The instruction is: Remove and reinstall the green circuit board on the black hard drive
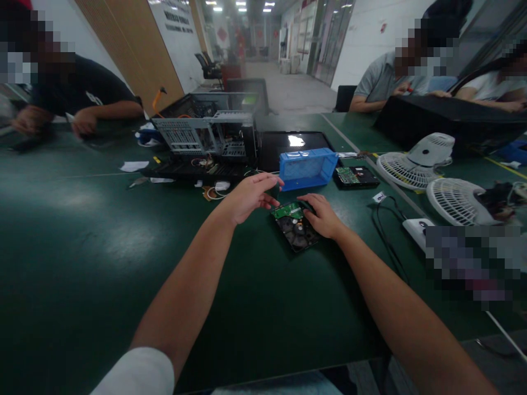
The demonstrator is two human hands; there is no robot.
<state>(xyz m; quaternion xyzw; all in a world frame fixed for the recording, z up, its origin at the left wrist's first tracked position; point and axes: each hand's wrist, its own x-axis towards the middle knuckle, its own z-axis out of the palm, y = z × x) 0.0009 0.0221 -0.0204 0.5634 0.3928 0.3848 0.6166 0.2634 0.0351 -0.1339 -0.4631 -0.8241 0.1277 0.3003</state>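
Observation:
A hard drive lies on the green table in front of me, its green circuit board facing up and its body turned at an angle. My right hand grips its right edge, with the fingers curled over the far corner. Just off the drive's far left corner is my left hand, its fingers stretched out and apart from the thumb. A dark patch shows between those fingers, too unclear to name. Behind the hands stands a blue plastic bin on its side. A second hard drive lies to its right.
An opened computer case stands behind on the left, with a black panel beside it. At right are white fan parts, a power strip and a black cable. Several people sit around the green table.

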